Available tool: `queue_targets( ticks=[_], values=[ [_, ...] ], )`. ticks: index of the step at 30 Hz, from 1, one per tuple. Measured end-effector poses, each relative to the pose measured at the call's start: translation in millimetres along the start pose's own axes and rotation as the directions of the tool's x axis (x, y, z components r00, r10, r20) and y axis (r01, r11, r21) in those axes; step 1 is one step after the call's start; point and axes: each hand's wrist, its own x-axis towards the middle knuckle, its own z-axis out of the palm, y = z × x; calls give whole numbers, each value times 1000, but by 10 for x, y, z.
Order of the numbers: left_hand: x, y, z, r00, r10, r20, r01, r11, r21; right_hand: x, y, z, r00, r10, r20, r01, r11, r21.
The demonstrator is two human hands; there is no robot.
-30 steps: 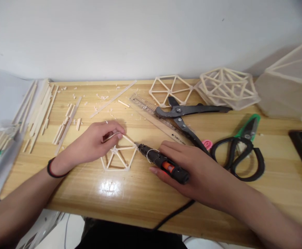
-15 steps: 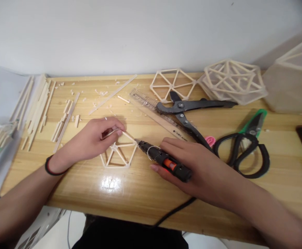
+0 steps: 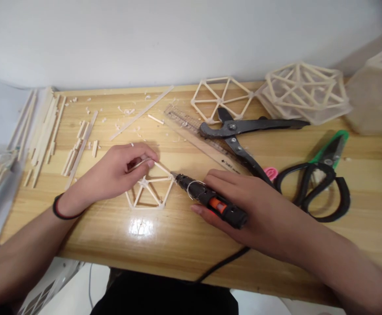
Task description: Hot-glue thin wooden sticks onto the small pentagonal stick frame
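A small pentagon frame of pale wooden sticks [image 3: 151, 189] lies flat on the wooden table [image 3: 164, 236]. My left hand [image 3: 118, 171] rests on its upper left edge, fingers pinched on one stick of the frame. My right hand [image 3: 243, 210] grips a black glue gun with an orange band [image 3: 210, 200]. The gun's metal tip touches the frame's right corner. A black cord [image 3: 224, 263] runs from the gun off the front edge.
Black metal shears [image 3: 240, 131], a ruler [image 3: 197, 140] and green-tipped black scissors [image 3: 319, 183] lie to the right. Finished stick frames [image 3: 220, 98] and a stack of them [image 3: 304, 92] sit at the back. Loose sticks [image 3: 46, 131] lie at the left.
The view has shifted slightly; both hands, the frame and the glue gun keep the same pose relative to each other.
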Motion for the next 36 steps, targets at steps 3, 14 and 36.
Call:
queue_targets(
  ticks=[3, 14, 36],
  values=[
    [1, 2, -3, 1000, 0, 1, 0, 1000, 0, 4, 2, -3, 1000, -4, -6, 4, 1000, 9],
    [14, -1, -23, 999, 33, 18, -33, 999, 13, -16, 18, -33, 997, -8, 83, -2, 993, 119],
    [7, -17, -28, 997, 80, -4, -80, 996, -46, 8, -26, -35, 984, 86, 158, -109, 983, 145]
  ],
)
